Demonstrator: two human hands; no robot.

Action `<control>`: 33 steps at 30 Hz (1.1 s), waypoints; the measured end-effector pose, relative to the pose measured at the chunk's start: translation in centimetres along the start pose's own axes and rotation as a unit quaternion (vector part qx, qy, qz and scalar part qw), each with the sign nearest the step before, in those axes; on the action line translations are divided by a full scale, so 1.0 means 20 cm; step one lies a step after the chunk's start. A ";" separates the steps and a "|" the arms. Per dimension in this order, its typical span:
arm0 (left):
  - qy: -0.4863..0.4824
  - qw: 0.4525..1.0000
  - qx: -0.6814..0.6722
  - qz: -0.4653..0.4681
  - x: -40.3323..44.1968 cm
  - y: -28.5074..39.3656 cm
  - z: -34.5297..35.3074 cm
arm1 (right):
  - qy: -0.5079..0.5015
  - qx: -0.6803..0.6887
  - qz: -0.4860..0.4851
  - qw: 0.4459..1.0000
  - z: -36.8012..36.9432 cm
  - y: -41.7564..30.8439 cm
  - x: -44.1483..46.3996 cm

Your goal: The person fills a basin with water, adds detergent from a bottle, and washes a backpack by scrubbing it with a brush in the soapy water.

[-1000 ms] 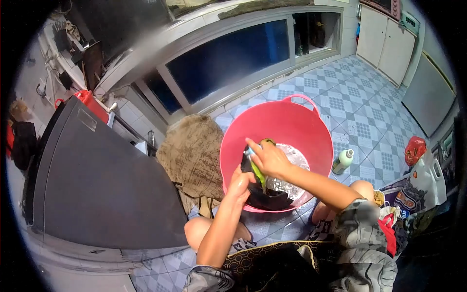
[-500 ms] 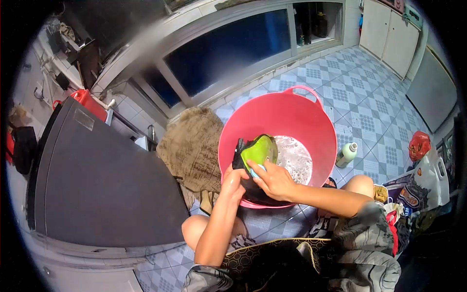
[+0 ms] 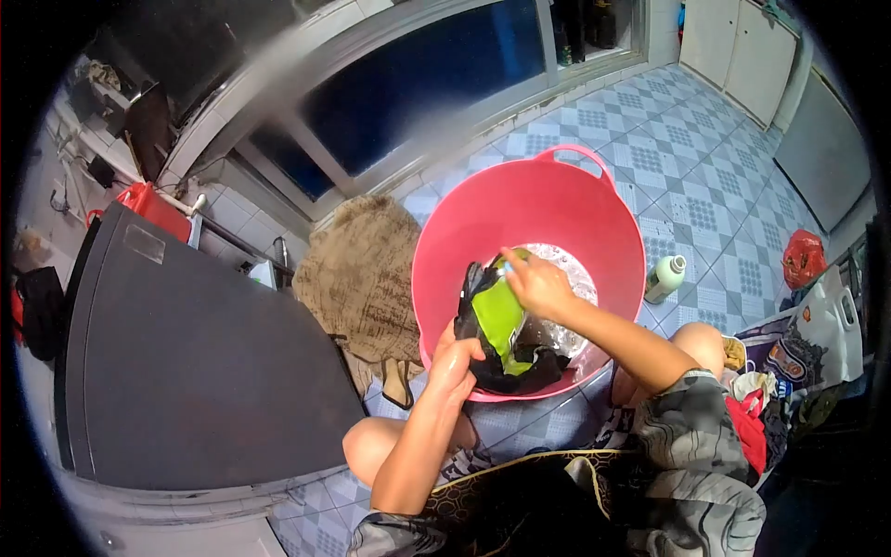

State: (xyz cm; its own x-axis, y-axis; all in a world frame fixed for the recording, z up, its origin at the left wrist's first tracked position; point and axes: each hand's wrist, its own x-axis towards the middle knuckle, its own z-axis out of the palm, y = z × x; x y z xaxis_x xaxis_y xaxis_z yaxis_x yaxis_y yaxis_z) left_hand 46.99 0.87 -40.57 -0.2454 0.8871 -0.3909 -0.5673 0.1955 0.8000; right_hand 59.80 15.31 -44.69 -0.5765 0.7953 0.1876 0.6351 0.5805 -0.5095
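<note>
A large pink tub (image 3: 445, 223) with a loop handle stands in front of me, soapy water (image 3: 580, 269) foaming at its bottom. Over its near side hangs a wet black and lime-green cloth item (image 3: 501, 311), whose exact kind I cannot make out. My left hand (image 3: 452, 362) grips its black edge at the tub's left rim. Above the green part is my right hand (image 3: 540, 286), its fingers closed on a small light-blue object (image 3: 506, 267) that they mostly cover; whether it is a brush or soap does not show.
A pale green bottle (image 3: 665, 278) stands on the tiled floor right of the tub. Left lie a brown mat (image 3: 357, 265) and a dark grey cabinet-like box (image 3: 204, 343). To my right are a white bag (image 3: 821, 330), a red plastic bag (image 3: 802, 258) and clothes (image 3: 747, 427).
My right hand has moved up and away across the green part with the light-blue object. The cloth item now lies more opened out, showing more green. My left hand keeps its grip, slightly lower.
</note>
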 end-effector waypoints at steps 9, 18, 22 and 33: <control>-0.033 0.997 -0.070 -0.015 -0.01 0.02 -0.02 | -0.161 0.693 0.306 0.632 0.12 0.29 0.12; -0.048 0.995 -0.065 0.066 0.04 0.04 0.04 | 0.117 0.595 0.134 0.784 -0.29 0.17 0.31; -0.103 0.986 0.032 0.125 0.04 -0.02 0.07 | 0.138 0.606 0.066 0.780 -0.51 0.03 0.33; -0.068 0.991 -0.094 -0.070 0.23 0.04 -0.09 | -0.127 0.351 -0.199 0.906 -0.35 -0.21 0.09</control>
State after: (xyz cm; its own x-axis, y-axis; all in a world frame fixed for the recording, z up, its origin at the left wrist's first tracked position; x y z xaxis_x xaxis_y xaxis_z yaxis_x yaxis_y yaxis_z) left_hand 44.05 4.46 -42.57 -0.0530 0.9076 -0.4165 -0.7281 0.2503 0.6381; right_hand 59.71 15.55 -36.35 -0.8443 0.4292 0.3207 -0.0825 0.4873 -0.8693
